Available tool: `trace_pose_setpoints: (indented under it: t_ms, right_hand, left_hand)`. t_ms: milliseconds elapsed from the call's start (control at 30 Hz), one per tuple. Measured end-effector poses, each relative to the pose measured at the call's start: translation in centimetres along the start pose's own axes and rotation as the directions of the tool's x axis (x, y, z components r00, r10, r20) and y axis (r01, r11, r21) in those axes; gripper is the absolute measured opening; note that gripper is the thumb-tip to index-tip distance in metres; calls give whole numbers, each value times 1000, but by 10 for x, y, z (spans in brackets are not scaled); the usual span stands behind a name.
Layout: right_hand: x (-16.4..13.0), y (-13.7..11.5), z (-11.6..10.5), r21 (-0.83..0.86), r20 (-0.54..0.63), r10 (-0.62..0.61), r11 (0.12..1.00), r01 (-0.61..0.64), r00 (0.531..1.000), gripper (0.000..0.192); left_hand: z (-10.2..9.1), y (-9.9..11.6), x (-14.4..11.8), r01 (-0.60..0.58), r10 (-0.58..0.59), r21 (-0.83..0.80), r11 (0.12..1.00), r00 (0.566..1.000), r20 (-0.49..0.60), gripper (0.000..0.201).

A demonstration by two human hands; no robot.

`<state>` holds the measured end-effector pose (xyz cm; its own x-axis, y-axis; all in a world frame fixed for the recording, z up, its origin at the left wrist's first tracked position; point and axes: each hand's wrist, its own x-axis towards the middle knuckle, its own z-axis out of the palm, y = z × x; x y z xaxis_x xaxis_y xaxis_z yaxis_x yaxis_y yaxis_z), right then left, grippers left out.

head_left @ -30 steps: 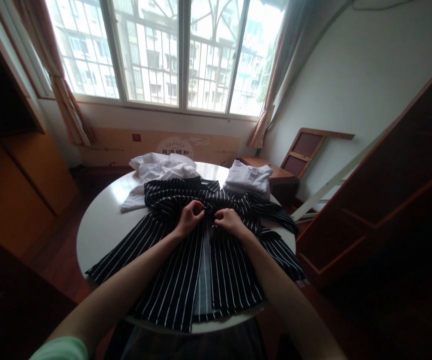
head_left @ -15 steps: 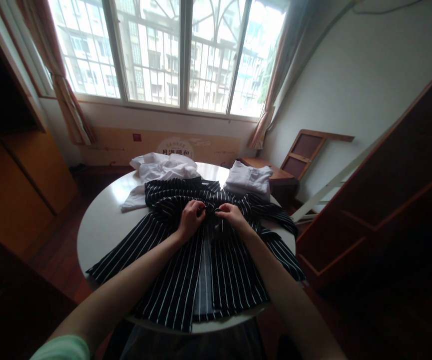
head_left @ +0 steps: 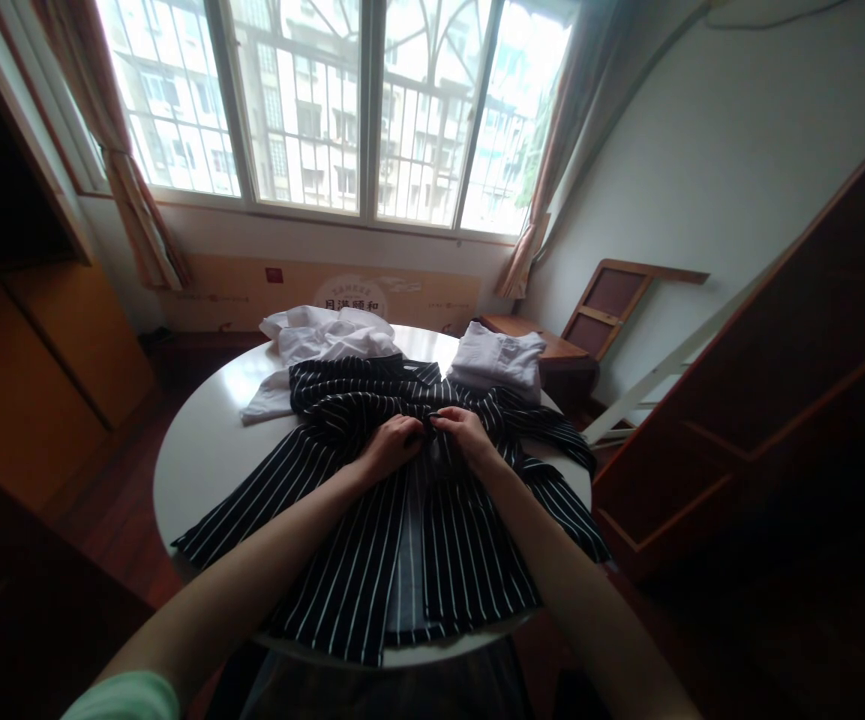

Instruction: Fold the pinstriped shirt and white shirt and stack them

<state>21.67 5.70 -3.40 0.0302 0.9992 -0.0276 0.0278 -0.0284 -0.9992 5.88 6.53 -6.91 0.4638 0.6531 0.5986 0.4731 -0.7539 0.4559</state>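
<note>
A black shirt with white stripes [head_left: 331, 560] lies spread over the round white table [head_left: 196, 450], its collar toward the window and its lower front parted. My left hand [head_left: 393, 445] pinches one front edge of the shirt near the middle. Close beside it, my right hand [head_left: 463, 430] grips the opposite front edge between thumb and fingers. The fingertips of both hands nearly meet at the front opening. Any button there is too small to make out.
Rumpled white clothing [head_left: 327, 330] lies at the table's far left. A folded white garment [head_left: 497, 358] sits at the far right. Beyond stand a wooden chair [head_left: 597, 310] and a long printed carton [head_left: 252, 290] under the window. A dark wooden panel [head_left: 762, 400] leans at the right.
My left hand has shifted slightly right and down, closer to my right hand. My right hand and the shirt have stayed almost in place.
</note>
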Motion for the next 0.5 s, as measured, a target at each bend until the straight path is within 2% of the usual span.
trace_pose_setpoints:
  t_ms: [100,200,367,500]
  right_hand:
    - [0,4,2,-201,26,-67,977,71,997,13]
    - [1,10,3,-297,31,-123,946,127,992,13]
    - [2,15,4,-298,13,-157,942,154,988,21]
    - [2,13,5,-255,52,-134,956,143,990,22]
  left_hand:
    - [0,-1,0,29,-31,-27,999,998,-63,10]
    - [-1,-2,1,48,-53,-48,998,993,-106,11]
    - [-3,0,1,73,-85,-86,994,986,-146,14]
    - [-5,2,1,83,-95,-83,993,983,-158,13]
